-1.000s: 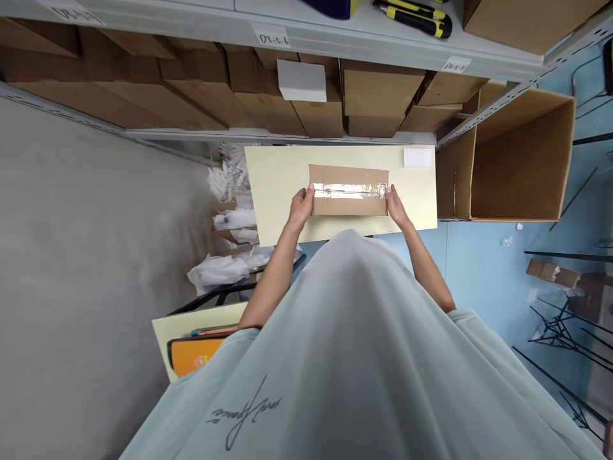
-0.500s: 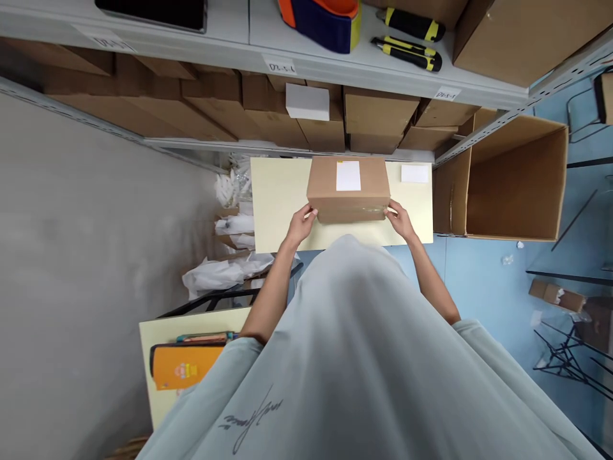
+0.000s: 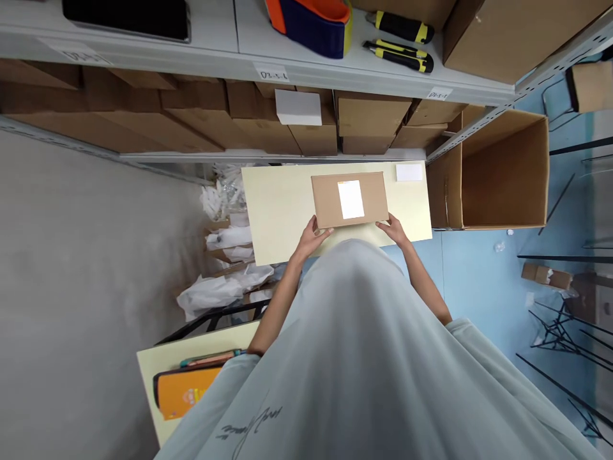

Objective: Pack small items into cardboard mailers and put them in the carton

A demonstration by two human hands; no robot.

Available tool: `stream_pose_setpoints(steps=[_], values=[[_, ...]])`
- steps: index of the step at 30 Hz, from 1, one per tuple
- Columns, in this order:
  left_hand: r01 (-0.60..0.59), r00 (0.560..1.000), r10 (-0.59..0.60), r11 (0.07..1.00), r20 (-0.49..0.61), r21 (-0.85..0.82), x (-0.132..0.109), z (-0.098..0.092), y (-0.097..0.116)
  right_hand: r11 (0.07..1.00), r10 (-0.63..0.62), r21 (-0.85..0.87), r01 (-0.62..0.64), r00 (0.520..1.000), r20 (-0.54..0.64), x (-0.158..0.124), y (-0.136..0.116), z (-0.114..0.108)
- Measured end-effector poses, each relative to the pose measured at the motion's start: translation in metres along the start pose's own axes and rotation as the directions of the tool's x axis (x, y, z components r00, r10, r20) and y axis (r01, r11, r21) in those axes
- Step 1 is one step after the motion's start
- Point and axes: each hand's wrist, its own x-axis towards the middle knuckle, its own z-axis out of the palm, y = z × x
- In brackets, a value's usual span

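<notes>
A closed brown cardboard box [image 3: 330, 198] with a white label [image 3: 351, 199] on its top is over the pale yellow table [image 3: 278, 204], its near edge facing me and slightly turned. My left hand [image 3: 311, 240] grips its near left corner, thumb along the near edge and fingers at the left side. At the near right corner, my right hand [image 3: 393, 230] holds the box in the same way. The undersides of the fingers are hidden by the box.
A small white box [image 3: 408, 172] lies at the table's far right. Beside it stands a large open carton [image 3: 502, 172]. Above, a metal shelf [image 3: 201, 67] carries utility knives [image 3: 400, 56], a tape dispenser [image 3: 311, 29] and a dark phone-like device [image 3: 127, 19]. An orange pouch [image 3: 186, 391] lies at lower left.
The box has tipped so that its taped near side no longer shows, and it has turned slightly. Both hands have stayed at its near corners and shifted a little toward me.
</notes>
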Motion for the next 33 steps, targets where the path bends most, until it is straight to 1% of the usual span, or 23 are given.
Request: stream_pose_setpoints(steps=[3, 6, 9, 11, 13, 15, 17, 18, 20, 22, 23, 25, 27, 28, 29, 30, 31, 33], values=[[0.057, 0.997, -0.052, 0.994, 0.05, -0.093, 0.0, -0.005, 0.003, 0.996, 0.054, 0.067, -0.055, 0.998, 0.009, -0.008, -0.006, 0.009], [0.083, 0.996, -0.079, 0.993, 0.047, -0.082, 0.004, -0.009, 0.001, 0.994, 0.089, 0.06, -0.087, 0.996, -0.02, -0.012, -0.007, 0.017], [0.088, 0.995, -0.084, 0.994, 0.059, -0.067, 0.007, -0.013, -0.003, 0.993, 0.119, 0.014, -0.119, 0.993, -0.028, -0.012, 0.0, 0.014], [0.084, 0.996, -0.085, 0.996, -0.006, -0.023, 0.008, -0.015, -0.001, 0.989, 0.144, -0.033, -0.147, 0.987, -0.075, -0.01, 0.008, 0.003], [0.05, 0.992, -0.044, 0.997, -0.115, 0.055, 0.01, -0.013, 0.008, 0.984, 0.147, -0.078, -0.161, 0.976, -0.159, -0.005, 0.018, -0.014], [-0.02, 0.979, 0.049, 0.989, -0.197, 0.148, 0.013, -0.007, 0.024, 0.984, 0.102, -0.122, -0.133, 0.968, -0.231, 0.005, 0.027, -0.036], [-0.097, 0.958, 0.154, 0.968, -0.24, 0.232, 0.02, 0.006, 0.047, 0.983, 0.029, -0.166, -0.077, 0.96, -0.278, 0.022, 0.033, -0.059], [-0.118, 0.944, 0.193, 0.955, -0.267, 0.273, 0.024, 0.015, 0.06, 0.981, -0.004, -0.186, -0.055, 0.953, -0.302, 0.033, 0.034, -0.071], [-0.122, 0.918, 0.238, 0.931, -0.318, 0.345, 0.034, 0.037, 0.087, 0.976, -0.047, -0.214, -0.032, 0.933, -0.356, 0.06, 0.035, -0.094], [-0.125, 0.913, 0.253, 0.92, -0.32, 0.372, 0.047, 0.065, 0.112, 0.974, -0.061, -0.225, -0.037, 0.909, -0.411, 0.09, 0.035, -0.115], [-0.146, 0.922, 0.259, 0.922, -0.288, 0.359, 0.054, 0.081, 0.123, 0.973, -0.059, -0.225, -0.045, 0.9, -0.432, 0.106, 0.035, -0.125], [-0.218, 0.945, 0.274, 0.934, -0.178, 0.283, 0.072, 0.116, 0.14, 0.974, -0.042, -0.218, -0.066, 0.888, -0.459, 0.136, 0.036, -0.142], [-0.25, 0.962, 0.265, 0.949, -0.059, 0.192, 0.094, 0.153, 0.151, 0.973, -0.008, -0.209, -0.102, 0.884, -0.468, 0.162, 0.04, -0.154], [-0.229, 0.972, 0.233, 0.961, -0.009, 0.156, 0.108, 0.171, 0.153, 0.972, 0.014, -0.203, -0.121, 0.886, -0.464, 0.173, 0.042, -0.158], [-0.181, 0.983, 0.179, 0.974, 0.029, 0.134, 0.124, 0.188, 0.155, 0.971, 0.036, -0.196, -0.139, 0.889, -0.456, 0.183, 0.045, -0.161], [-0.108, 0.993, 0.102, 0.986, 0.054, 0.125, 0.14, 0.205, 0.155, 0.97, 0.054, -0.188, -0.152, 0.896, -0.441, 0.192, 0.049, -0.163], [-0.021, 0.998, 0.014, 0.992, 0.061, 0.126, 0.158, 0.219, 0.154, 0.971, 0.069, -0.179, -0.158, 0.904, -0.422, 0.199, 0.053, -0.164], [0.142, 0.989, -0.148, 0.976, 0.026, 0.167, 0.194, 0.244, 0.152, 0.975, 0.081, -0.161, -0.155, 0.917, -0.391, 0.209, 0.059, -0.163]])
